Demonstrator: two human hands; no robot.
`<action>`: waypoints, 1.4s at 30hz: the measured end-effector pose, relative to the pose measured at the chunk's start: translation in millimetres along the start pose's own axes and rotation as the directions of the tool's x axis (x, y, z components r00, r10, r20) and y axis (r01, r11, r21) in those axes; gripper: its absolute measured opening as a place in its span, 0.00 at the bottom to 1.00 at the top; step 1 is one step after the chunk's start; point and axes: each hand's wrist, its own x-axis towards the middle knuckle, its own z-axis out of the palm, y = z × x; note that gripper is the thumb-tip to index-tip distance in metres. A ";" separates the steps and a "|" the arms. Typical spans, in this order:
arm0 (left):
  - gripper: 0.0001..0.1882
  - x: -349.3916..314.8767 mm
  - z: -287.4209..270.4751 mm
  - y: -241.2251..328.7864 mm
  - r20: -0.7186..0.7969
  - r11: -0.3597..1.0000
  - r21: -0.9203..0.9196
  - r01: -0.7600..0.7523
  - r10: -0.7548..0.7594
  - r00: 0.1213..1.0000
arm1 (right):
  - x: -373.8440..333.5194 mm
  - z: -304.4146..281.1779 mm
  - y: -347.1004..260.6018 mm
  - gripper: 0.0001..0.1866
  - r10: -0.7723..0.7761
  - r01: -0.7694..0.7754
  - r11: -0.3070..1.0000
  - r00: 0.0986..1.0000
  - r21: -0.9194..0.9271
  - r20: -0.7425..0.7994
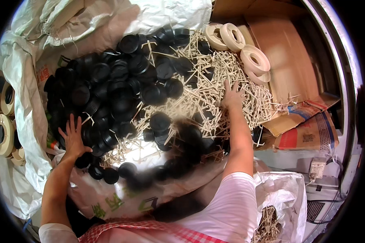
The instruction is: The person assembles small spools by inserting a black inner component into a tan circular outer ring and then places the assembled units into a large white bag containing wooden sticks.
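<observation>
A heap of round black plastic caps (119,91) fills the left and middle of the work surface. My left hand (74,139) rests against its near left edge, fingers spread, thumb beside a cap. To the right spreads a pile of thin beige plastic pieces (215,69), stick-like, some with crossbars. My right hand (233,96) lies on that pile with its fingers apart, fingertips partly among the pieces. Neither hand grips anything. Some caps at the near middle are smeared dark shapes. Several beige pieces lie scattered over the caps.
Beige plastic rings (255,60) lie by an open cardboard box (286,56) at the far right. More rings (4,135) with dark centres sit at the left beyond white woven sacking (26,121). A white bag (294,194) near my right elbow holds beige pieces. Cables and a socket (317,169) are at right.
</observation>
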 end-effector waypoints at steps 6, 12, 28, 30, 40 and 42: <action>0.75 1.9 5.9 -3.3 0.006 1.000 -0.004 0.010 -0.010 1.000 | -3.9 17.7 -0.9 0.42 0.006 0.000 0.997 0.997 0.083 -0.076; 0.74 -0.1 2.4 -3.3 0.021 1.000 0.007 0.023 -0.023 1.000 | -2.4 26.2 -14.3 0.38 0.072 -0.069 0.996 0.996 0.056 -0.047; 0.74 1.5 6.2 -6.6 0.014 1.000 -0.025 -0.002 0.002 1.000 | -6.9 38.0 -3.3 0.36 0.055 -0.030 0.987 0.986 0.161 -0.155; 0.74 0.3 6.0 -6.9 0.006 1.000 -0.015 -0.011 0.011 1.000 | 5.6 38.6 -6.4 0.39 0.106 -0.082 0.985 0.982 0.151 -0.158; 0.73 0.2 4.6 -8.0 0.014 1.000 -0.010 -0.017 0.018 1.000 | 5.5 30.1 -6.4 0.29 0.018 -0.030 0.993 0.995 -0.116 -0.099; 0.73 0.8 5.5 -5.9 0.011 1.000 -0.012 -0.017 0.017 1.000 | 7.3 46.2 0.3 0.28 0.076 -0.054 0.988 0.986 0.147 -0.149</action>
